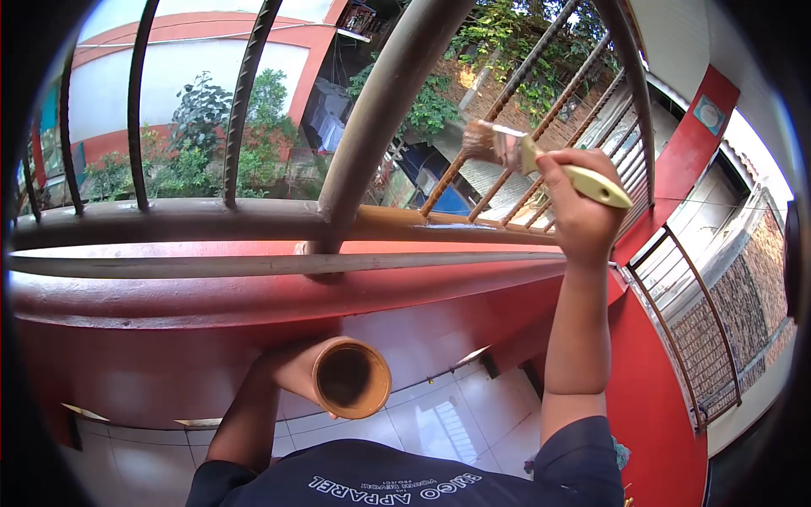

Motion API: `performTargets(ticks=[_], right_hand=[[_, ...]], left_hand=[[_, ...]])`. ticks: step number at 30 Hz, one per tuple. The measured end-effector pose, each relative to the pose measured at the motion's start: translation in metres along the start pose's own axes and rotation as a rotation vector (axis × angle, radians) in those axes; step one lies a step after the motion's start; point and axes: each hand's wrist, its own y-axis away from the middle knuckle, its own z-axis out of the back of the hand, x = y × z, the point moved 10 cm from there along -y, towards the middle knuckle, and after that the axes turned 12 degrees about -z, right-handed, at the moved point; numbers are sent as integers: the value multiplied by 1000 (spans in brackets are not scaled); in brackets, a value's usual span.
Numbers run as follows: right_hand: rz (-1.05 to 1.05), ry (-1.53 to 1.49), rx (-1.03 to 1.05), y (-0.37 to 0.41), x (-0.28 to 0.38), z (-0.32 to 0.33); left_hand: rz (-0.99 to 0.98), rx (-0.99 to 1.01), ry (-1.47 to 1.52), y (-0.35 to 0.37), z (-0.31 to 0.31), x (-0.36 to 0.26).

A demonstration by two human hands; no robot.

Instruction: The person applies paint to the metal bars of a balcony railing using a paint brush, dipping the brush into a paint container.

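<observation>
Two hands (581,211) (283,372): brush (530,157) right, cup (380,387) left

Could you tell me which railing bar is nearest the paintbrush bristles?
The first thin ribbed bar right of the thick smooth post; the bristles overlap it.

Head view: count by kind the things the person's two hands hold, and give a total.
paintbrush: 1, held in the right hand against the railing bars
cup: 1, orange with a dark inside, held in the left hand
Total: 2
</observation>
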Motion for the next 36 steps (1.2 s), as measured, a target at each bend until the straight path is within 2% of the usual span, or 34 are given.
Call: performTargets(ticks=[2,5,7,8,10,12,14,15,16,18,20,21,22,24,26,28,31,32,33,34,36], right_hand=[[156,128,-120,-17,25,21],[422,359,-81,1,66,4],[707,465,214,45,79,-38],[673,442,378,60,80,-54],[426,307,546,61,64,-61],[162,185,319,18,49,-35],[90,205,82,-22,32,-2],[117,198,-28,-31,35,12],[280,340,-110,-28,57,18],[483,423,-16,-3,78,-4],[701,513,226,42,74,-42],[736,513,340,59,78,-59],[612,479,481,65,76,-68],[306,244,559,48,62,-63],[201,236,377,6,54,-42],[201,281,98,-30,53,-9],[504,480,-15,-19,96,-12],[566,485,66,-4,95,-26],[610,580,267,14,90,-48],[717,606,375,37,91,-63],[534,455,578,47,80,-74]], left_hand=[[-34,11,-18,0,0,-2],[0,-3,12,1,0,1],[-10,-6,15,0,0,-1],[-17,-9,17,-1,0,-2],[-6,-11,23,2,-1,1],[1,-11,30,2,0,3],[15,2,53,2,-2,5],[4,6,40,2,-1,4],[-10,6,25,2,-1,3],[-22,2,20,2,-1,3],[-13,6,35,3,-2,3],[-11,9,31,3,-2,4],[-10,10,25,3,-2,4],[-7,10,14,3,-1,4],[-1,15,15,2,-2,4],[-9,17,16,2,-3,2],[-40,26,-7,2,-1,-3],[-49,32,-17,2,-1,-4],[-39,34,-25,3,-2,-3],[-29,37,-38,3,-2,-2],[-27,36,-46,3,-1,-3]])
